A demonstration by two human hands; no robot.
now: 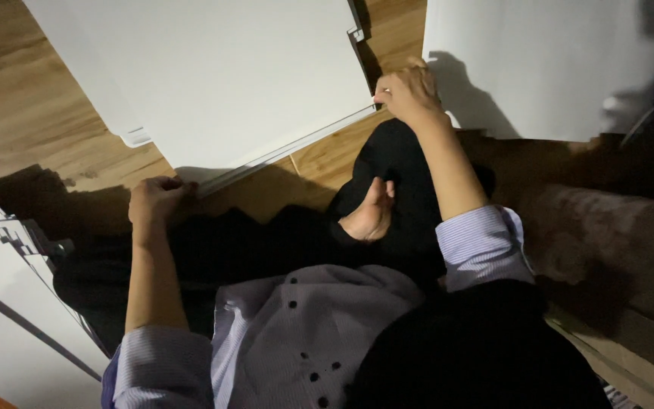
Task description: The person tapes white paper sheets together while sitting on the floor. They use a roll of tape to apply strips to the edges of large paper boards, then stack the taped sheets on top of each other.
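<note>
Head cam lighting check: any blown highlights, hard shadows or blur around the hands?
Head view: the white panel is bright but not clipped; the right hand throws a hard shadow on the second white panel; the left hand sits in dim light at the panel's lower edge; the lap is nearly black; both hands are sharp.

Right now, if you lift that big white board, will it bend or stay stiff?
Probably stiff: the white board keeps straight edges, gripped by left hand and right hand along one edge. Likely awkward and heavyish, being wide. Its smooth face might slip on the wooden floor.
</note>
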